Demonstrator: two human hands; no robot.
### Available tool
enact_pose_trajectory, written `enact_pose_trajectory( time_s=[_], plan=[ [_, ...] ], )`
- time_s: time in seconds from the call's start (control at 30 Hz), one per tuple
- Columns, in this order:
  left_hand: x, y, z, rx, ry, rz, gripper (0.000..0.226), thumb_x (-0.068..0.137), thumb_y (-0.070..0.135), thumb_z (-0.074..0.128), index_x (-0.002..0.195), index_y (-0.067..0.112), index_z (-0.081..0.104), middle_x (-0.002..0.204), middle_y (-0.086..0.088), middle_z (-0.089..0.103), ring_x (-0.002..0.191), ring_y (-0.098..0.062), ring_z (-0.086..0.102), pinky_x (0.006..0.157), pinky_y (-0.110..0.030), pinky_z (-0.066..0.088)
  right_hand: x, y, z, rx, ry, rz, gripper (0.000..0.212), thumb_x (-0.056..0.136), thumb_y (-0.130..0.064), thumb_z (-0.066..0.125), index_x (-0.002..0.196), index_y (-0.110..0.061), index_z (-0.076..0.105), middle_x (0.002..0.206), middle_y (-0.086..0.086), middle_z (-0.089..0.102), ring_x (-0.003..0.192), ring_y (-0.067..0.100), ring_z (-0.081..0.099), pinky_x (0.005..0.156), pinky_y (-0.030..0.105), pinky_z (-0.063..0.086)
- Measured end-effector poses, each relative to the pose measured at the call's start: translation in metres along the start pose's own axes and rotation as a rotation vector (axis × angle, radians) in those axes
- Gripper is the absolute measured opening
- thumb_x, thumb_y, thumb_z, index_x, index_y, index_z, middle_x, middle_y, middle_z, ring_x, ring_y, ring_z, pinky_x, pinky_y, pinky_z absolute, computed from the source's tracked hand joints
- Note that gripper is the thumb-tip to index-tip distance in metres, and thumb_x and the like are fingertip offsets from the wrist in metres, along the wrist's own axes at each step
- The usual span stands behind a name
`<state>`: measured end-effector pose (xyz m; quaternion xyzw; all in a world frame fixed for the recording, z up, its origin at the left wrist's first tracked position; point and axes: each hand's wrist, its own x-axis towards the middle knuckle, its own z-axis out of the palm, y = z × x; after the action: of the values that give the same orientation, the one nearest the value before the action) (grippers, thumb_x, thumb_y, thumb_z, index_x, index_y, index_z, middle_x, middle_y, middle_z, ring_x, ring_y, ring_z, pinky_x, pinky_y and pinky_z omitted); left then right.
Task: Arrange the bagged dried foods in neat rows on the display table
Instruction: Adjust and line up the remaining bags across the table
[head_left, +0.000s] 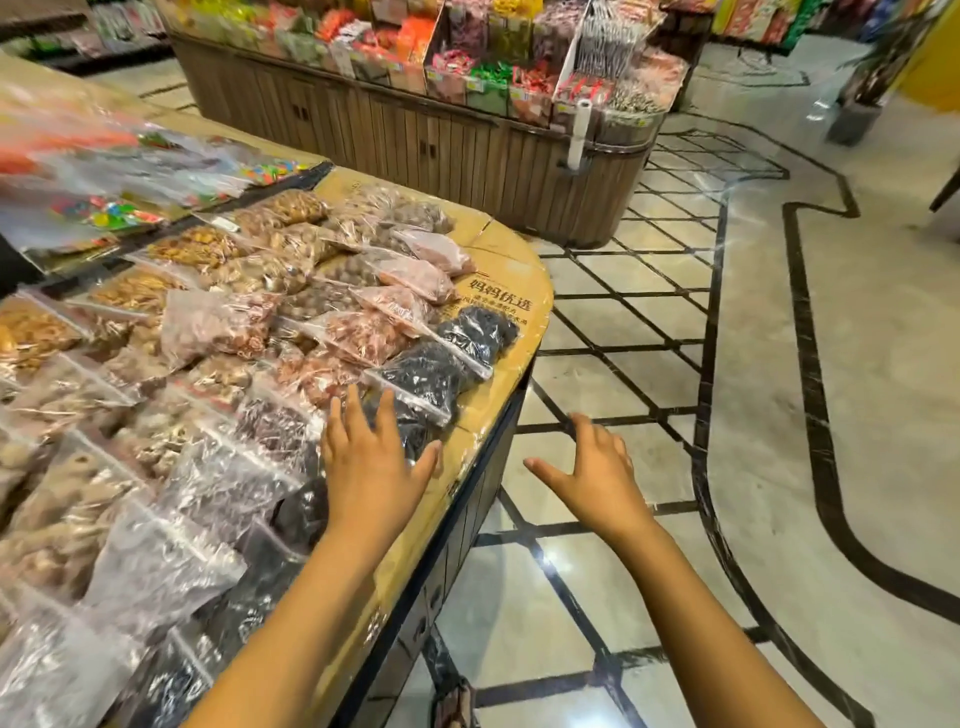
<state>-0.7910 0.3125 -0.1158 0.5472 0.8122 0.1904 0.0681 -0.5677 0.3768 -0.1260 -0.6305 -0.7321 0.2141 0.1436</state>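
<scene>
- I see a display table (511, 291) with a yellowish top, a rounded far corner and printed characters near that corner; its dark side panel drops to the floor on the right.
- Clear bags of dried foods (249, 332) cover the top in slanting rows: tan and golden snacks on the far left, pinkish pieces in the middle, and black dried fruit bags (441, 369) along the right edge.
- My left hand (371, 467) lies flat with fingers spread on a dark bag (408, 434) at the near right edge of the table.
- My right hand (597, 467) hangs over the floor just off the table's edge, fingers loosely spread, thumb out, holding nothing.
- The floor (649, 322) is glossy pale tile crossed by dark diagonal lines, with a curving black border (810, 364) farther right.
- Beyond stands a wooden slatted display island (415, 140) heaped with bright packaged sweets; a white roll (579, 132) hangs on its corner.
- The far-left bags of colourful sweets (104, 208) are blurred, so I cannot tell what they are.
- The nearest bags bottom left are cut off by the frame and glare hides their contents.
- At the bottom edge, between my forearms, something dark shows that I cannot identify.
</scene>
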Motion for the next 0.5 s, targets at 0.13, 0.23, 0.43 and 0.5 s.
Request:
enact_pose_trajectory(
  time_s=[0.13,0.23,0.43,0.5],
  plan=[
    [0.039,0.008,0.011,0.038,-0.020,-0.048,0.086,0.087,0.064,0.044,0.151,0.017,0.011,0.158,-0.020,0.006,0.146,-0.039,0.001,0.116,-0.048,0.004,0.052,-0.001,0.002,0.027,-0.064,-0.026,0.081,0.080,-0.060,0.059,0.144,-0.020,0.027,0.146,0.009,0.037,0.135,0.027,0.029,0.110,0.042,0.029],
    [0.069,0.007,0.021,0.051,0.014,-0.132,0.088,0.085,0.065,0.044,0.152,0.017,0.012,0.158,-0.021,0.007,0.145,-0.040,0.004,0.116,-0.049,0.005,0.101,-0.001,0.003,0.018,-0.118,-0.092,0.082,0.080,-0.059,0.059,0.144,-0.020,0.027,0.146,0.009,0.038,0.135,0.027,0.029,0.111,0.042,0.029],
    [0.124,0.015,0.032,0.038,0.103,-0.381,0.089,0.086,0.067,0.039,0.152,0.018,0.007,0.159,-0.019,0.002,0.145,-0.040,-0.001,0.116,-0.050,0.005,0.210,-0.018,-0.005,0.000,-0.147,-0.291,0.076,0.081,-0.056,0.062,0.140,-0.018,0.031,0.137,0.010,0.045,0.129,0.029,0.035,0.107,0.042,0.031],
    [0.140,0.021,0.033,0.024,0.129,-0.452,0.089,0.085,0.068,0.039,0.152,0.018,0.008,0.159,-0.019,0.002,0.145,-0.040,-0.001,0.115,-0.051,0.007,0.241,-0.027,-0.008,-0.039,-0.183,-0.358,0.077,0.082,-0.058,0.059,0.141,-0.018,0.030,0.139,0.011,0.043,0.131,0.029,0.032,0.108,0.042,0.030]
  ],
)
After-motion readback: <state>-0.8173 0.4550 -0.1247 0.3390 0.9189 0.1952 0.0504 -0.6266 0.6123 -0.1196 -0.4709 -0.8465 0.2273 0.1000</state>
